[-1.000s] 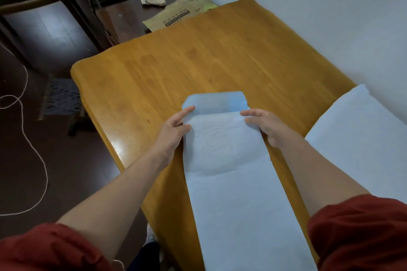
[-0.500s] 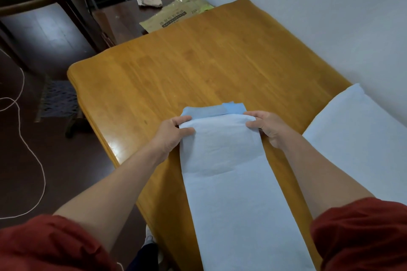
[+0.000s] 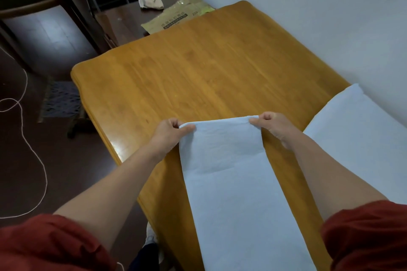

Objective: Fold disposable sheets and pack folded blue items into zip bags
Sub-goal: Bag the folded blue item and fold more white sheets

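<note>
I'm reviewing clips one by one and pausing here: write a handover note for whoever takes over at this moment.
Left hand: pinches the far left corner of the pale blue sheet.
Right hand: pinches its far right corner.
The sheet lies as a long narrow strip on the wooden table, with its near end out of frame. A second pale sheet lies to its right.
Done: the sheet is narrowed to a strip, and its far end looks folded over.
Left: fold the rest of the strip, then bag it. No zip bag is clearly in view.
</note>
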